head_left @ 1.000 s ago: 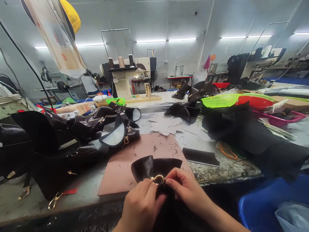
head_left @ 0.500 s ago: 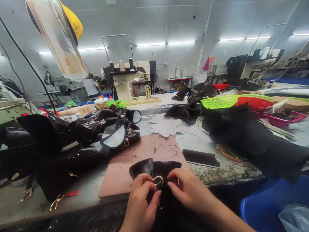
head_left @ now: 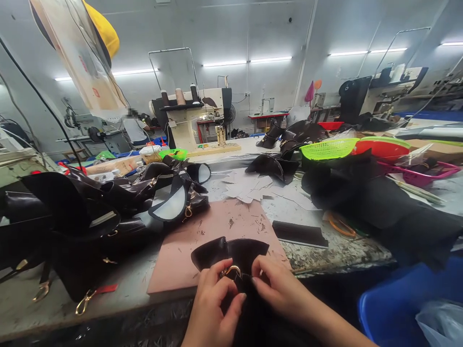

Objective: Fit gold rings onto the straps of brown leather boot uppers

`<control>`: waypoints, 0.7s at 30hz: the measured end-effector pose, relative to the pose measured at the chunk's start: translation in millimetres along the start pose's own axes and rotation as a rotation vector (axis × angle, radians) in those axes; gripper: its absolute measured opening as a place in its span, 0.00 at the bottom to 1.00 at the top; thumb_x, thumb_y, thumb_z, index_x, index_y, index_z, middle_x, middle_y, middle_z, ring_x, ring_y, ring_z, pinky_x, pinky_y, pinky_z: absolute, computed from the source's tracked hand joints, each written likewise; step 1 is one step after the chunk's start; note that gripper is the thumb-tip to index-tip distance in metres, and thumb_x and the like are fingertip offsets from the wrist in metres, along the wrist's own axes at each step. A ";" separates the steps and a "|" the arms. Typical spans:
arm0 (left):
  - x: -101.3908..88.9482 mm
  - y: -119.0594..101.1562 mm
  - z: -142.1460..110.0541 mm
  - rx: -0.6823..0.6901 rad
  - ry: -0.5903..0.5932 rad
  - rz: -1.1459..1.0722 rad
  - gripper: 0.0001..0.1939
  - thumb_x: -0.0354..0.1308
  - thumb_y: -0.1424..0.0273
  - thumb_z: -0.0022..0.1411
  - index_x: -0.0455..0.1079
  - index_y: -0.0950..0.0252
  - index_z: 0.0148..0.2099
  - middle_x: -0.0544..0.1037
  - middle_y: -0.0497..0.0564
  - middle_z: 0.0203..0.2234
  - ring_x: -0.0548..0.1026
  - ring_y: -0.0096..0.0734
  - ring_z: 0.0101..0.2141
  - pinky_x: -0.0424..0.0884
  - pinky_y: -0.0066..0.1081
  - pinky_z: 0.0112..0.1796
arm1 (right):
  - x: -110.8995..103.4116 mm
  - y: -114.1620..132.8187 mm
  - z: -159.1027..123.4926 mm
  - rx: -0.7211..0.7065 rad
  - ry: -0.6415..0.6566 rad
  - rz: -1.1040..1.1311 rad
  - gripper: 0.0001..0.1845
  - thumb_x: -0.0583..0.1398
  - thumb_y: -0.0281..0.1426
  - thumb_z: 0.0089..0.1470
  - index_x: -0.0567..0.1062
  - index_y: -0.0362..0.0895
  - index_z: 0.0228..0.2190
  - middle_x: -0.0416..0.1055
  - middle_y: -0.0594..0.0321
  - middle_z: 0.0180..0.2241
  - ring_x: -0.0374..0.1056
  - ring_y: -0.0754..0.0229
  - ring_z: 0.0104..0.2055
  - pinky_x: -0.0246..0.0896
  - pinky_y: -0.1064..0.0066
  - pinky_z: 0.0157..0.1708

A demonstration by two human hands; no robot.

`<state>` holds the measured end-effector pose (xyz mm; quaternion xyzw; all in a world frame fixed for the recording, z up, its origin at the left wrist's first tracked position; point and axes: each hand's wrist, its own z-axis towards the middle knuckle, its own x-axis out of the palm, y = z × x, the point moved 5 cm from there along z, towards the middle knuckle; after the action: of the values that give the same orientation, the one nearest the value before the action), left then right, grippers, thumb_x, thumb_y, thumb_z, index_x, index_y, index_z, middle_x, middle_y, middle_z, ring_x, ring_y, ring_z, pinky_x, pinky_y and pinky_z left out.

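Observation:
A dark brown glossy leather piece (head_left: 248, 250) stands at the front of the pink board, and its lower part runs down into black shadow below my hands. On its near side is a gold-coloured metal hook (head_left: 234, 271), partly covered by fingers. My left hand (head_left: 217, 303) curls around the left end of this hook, its thumb extended below. Just right of the hook, my right hand (head_left: 277, 282) pinches thumb and forefinger together at the dark material. What lies in that pinch is too small and dark to make out.
The pink board (head_left: 217, 217) lies on a worn worktable. Leather pieces with gold clasps (head_left: 83, 301) are heaped left. White paper scraps (head_left: 248, 185), a black strip (head_left: 300, 233), dark material (head_left: 361, 202) and a green basket (head_left: 327, 148) sit beyond and right. A blue bin (head_left: 408, 303) stands lower right.
My left fingers loosen at the hook, then close round its left end; the hook shifts slightly left. My right hand moves a little away from it, staying pinched. The leather piece shifts slightly left.

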<state>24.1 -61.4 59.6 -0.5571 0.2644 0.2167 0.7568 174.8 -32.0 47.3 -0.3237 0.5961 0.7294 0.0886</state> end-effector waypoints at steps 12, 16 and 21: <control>5.4 -3.5 -1.4 -0.076 0.040 -0.164 0.08 0.50 0.70 0.55 0.63 0.61 0.24 0.68 0.55 0.49 0.63 0.45 0.50 0.58 0.49 0.49 | 2.7 9.8 -4.6 0.112 0.022 0.242 0.05 0.53 0.26 0.49 0.68 0.43 0.29 0.67 0.64 0.28 0.64 0.61 0.31 0.58 0.70 0.33; 4.6 -2.7 -2.8 -0.112 -0.001 -0.214 0.09 0.51 0.67 0.55 0.64 0.62 0.24 0.67 0.56 0.49 0.63 0.46 0.50 0.57 0.48 0.50 | 1.4 11.2 -3.8 0.131 0.058 0.231 0.07 0.60 0.31 0.45 0.67 0.43 0.27 0.67 0.65 0.27 0.62 0.61 0.31 0.57 0.71 0.31; 3.5 5.3 -2.9 -0.262 0.040 -0.432 0.12 0.52 0.63 0.55 0.63 0.63 0.22 0.68 0.56 0.44 0.66 0.44 0.47 0.66 0.39 0.44 | -2.4 14.0 -3.2 0.098 0.067 0.088 0.05 0.59 0.26 0.46 0.65 0.44 0.25 0.66 0.66 0.26 0.62 0.62 0.31 0.55 0.72 0.30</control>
<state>23.0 -62.5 52.8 -0.6983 0.1236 0.0714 0.7015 170.6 -38.2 59.8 -0.3169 0.6471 0.6914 0.0523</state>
